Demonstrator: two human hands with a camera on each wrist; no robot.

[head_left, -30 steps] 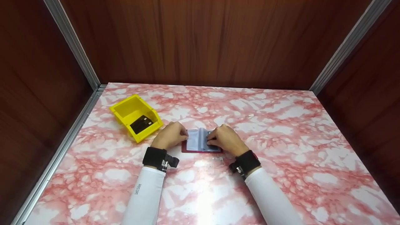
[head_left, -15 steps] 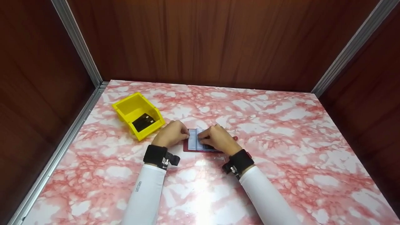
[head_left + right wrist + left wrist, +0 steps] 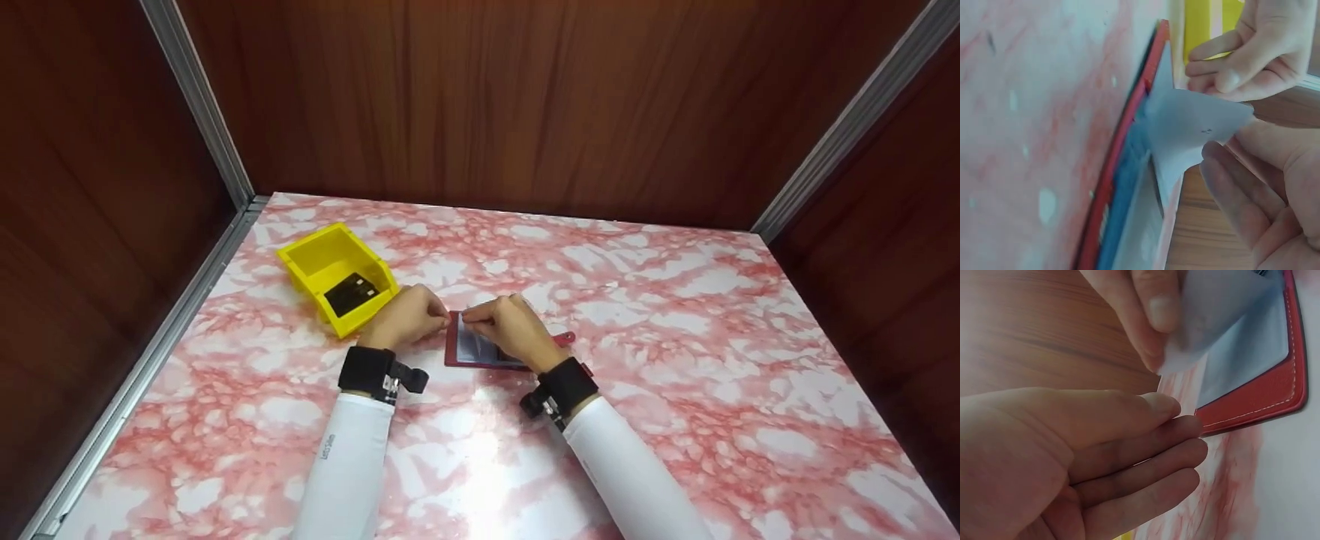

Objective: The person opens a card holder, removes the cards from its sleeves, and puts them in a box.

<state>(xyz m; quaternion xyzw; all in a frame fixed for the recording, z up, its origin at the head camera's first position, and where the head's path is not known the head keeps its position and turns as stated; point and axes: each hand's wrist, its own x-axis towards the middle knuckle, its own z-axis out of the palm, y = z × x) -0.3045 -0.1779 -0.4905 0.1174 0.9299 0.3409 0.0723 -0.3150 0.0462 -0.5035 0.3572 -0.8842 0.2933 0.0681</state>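
A red card holder (image 3: 451, 352) with clear plastic sleeves lies spread on the table. My right hand (image 3: 514, 330) pinches the edge of one sleeve (image 3: 1196, 121) between thumb and fingers, bending it up and over toward the left. By the holder's left edge is my left hand (image 3: 409, 315). The left wrist view has its fingers nearly straight and together, thumb along them, fingertips right at a corner of the stitched red cover (image 3: 1264, 405). Another sleeve (image 3: 1247, 354) lies flat inside that cover. The right hand hides much of the holder in the head view.
A yellow bin (image 3: 319, 251) holding dark flat pieces (image 3: 349, 296) with small pale marks stands behind the left hand. A red strap tab (image 3: 566, 338) sticks out right of the holder. Brown wood-grain panels (image 3: 480, 105) enclose the pink marbled table (image 3: 675, 315).
My right hand has moved left across the holder, turning sleeves over with it. My left hand has drawn slightly away from the sleeves at the left edge.
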